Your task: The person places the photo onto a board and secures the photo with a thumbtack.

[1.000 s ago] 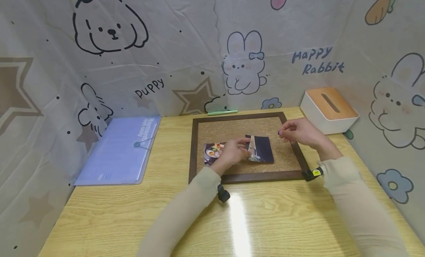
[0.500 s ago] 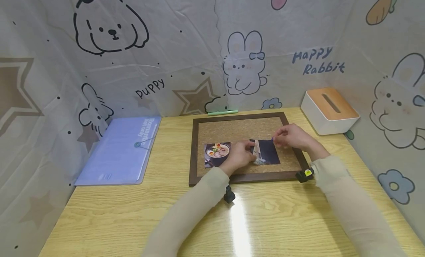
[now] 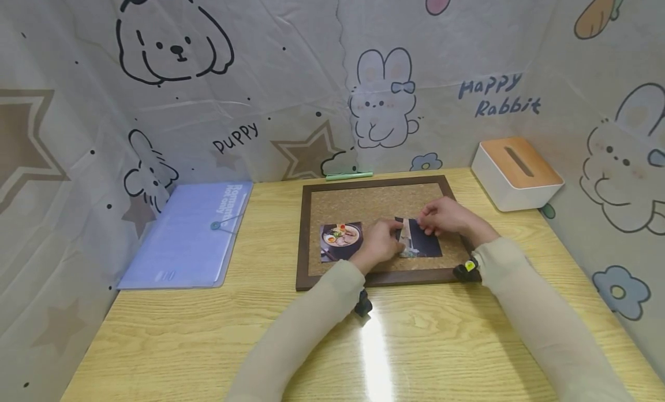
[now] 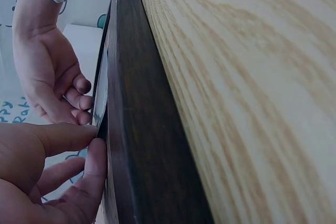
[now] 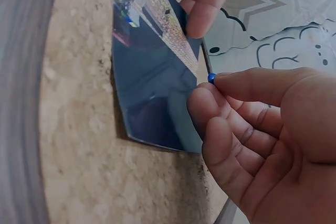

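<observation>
A framed corkboard (image 3: 374,203) lies on the table. On its right half is a dark photo (image 3: 426,243) with a pale building-like strip. My left hand (image 3: 380,243) holds this photo by its left edge, thumb and index finger spread along it. My right hand (image 3: 448,217) is over the photo's upper edge and pinches a small blue pushpin (image 5: 211,78) between thumb and index finger. In the right wrist view the photo's near corner curls slightly off the cork. A ramen photo (image 3: 340,240) lies on the cork left of my left hand.
A blue document folder (image 3: 176,240) lies at the left. A white tissue box (image 3: 501,182) with a wooden lid stands at the back right. A green pen (image 3: 349,175) lies behind the board, against the printed cloth wall (image 3: 291,55).
The dark photo has shifted right and slightly down with my left hand. My right hand has come left with the pushpin, from beside the photo to over its upper edge.
</observation>
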The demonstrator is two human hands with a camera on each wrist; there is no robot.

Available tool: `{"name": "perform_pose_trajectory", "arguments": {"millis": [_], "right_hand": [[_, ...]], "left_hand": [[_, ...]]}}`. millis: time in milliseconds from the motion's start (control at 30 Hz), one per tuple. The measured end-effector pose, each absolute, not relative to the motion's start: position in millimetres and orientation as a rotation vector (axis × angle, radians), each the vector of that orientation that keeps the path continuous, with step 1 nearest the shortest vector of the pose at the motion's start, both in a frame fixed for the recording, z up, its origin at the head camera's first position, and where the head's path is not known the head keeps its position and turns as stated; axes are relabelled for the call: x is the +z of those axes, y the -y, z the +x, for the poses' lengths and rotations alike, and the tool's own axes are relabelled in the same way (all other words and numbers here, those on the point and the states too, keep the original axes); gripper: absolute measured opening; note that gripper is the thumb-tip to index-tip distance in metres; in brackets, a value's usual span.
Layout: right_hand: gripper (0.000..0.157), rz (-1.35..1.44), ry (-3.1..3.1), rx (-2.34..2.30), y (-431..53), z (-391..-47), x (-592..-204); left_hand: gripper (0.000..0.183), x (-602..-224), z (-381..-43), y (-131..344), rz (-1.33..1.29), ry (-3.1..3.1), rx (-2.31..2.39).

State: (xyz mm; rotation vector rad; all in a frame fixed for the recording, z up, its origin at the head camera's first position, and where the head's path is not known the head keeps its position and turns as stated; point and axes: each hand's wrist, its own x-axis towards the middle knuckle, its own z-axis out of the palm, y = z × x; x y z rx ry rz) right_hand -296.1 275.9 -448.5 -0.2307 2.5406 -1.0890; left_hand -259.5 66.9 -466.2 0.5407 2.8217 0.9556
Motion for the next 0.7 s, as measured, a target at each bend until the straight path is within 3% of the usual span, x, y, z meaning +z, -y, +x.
{"name": "perform_pose_trajectory", "arguments": {"millis": [700], "right_hand": [[0.02, -0.171, -2.524, -1.029, -272.1, -306.9, -460.7]], "left_hand": [[0.043, -464.5, -256.3, -71.2, 0.517, -2.876, 0.818]]}}
